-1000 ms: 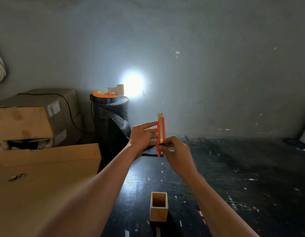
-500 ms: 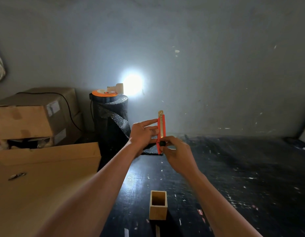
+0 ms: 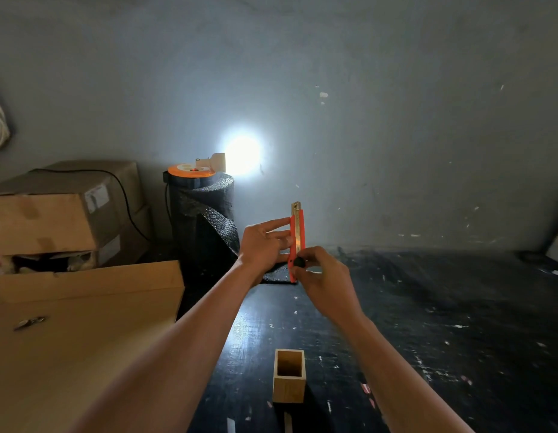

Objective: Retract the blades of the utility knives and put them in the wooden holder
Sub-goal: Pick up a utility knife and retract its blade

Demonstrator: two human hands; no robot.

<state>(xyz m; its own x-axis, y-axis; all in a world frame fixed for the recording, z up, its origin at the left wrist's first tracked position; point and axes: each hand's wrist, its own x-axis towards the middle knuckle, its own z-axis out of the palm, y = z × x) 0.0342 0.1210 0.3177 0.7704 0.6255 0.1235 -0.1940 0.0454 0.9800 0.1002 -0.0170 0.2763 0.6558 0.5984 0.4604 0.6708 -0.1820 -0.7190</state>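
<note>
- Since a moment ago, almost nothing is changing: both hands are staying up in the air with the knife, and the black knob is sitting low on it, where it was half a second back.
- The orange utility knife point(image 3: 297, 242) is standing straight up between the two hands, far behind the wooden holder point(image 3: 289, 375).
- The left hand point(image 3: 262, 245) is holding the knife from the left side, with its fingers stretched out flat against the orange body.
- The right hand point(image 3: 322, 278) is pinching the black knob point(image 3: 299, 261) low on the knife with thumb and finger.
- At the knife's top, only the gold metal tip is showing; whether any blade is sticking out is too small to tell.
- The wooden holder is standing upright on the near part of the dark table point(image 3: 427, 307), open at the top and with nothing seen inside.
- It is sitting between the two arms, well below the hands.
- To the right, the dark table is lying wide open with only small white flecks on it.
- To the left, a flat cardboard sheet point(image 3: 83, 323) is lying just beside the holder's side of the table.
- Far left, a brown box point(image 3: 62, 210) and a black roll point(image 3: 202, 220) with a lamp point(image 3: 219, 160) on top are standing by the wall.
</note>
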